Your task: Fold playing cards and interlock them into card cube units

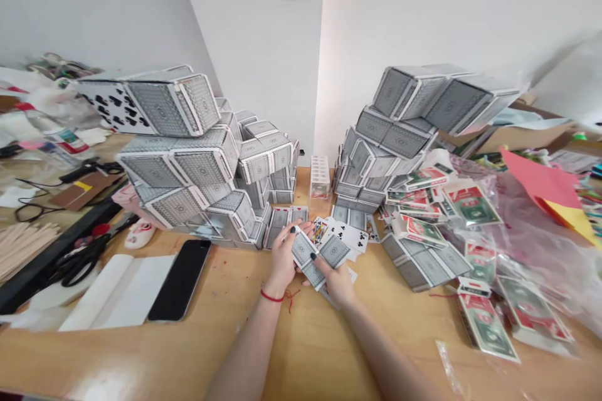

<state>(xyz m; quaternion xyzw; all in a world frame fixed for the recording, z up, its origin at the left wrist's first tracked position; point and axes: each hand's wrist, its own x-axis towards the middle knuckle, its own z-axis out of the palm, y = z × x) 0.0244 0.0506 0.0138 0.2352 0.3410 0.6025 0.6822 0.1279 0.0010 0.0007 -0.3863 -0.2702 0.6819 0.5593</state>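
Grey-backed playing cards [305,257] are between my two hands, low over the table. My left hand [282,263], with a red string at the wrist, is closed on their left side. From the right, my right hand [339,281] pinches them, its dark-nailed thumb on top; the fingers beneath are hidden. Another grey-backed card [335,252] shows just past that thumb. Beyond my hands lie loose face-up cards [350,235], clubs among them. Stacked card-covered blocks rise on both sides, a left stack [202,166] and a right stack [395,131].
A black phone [181,279] and white paper [122,291] lie left, near black scissors [87,257]. On the right are a low card block [427,260], several red-and-green card boxes [486,326] and crumpled clear plastic [540,250]. A small clear-wrapped pack [320,178] stands near the wall.
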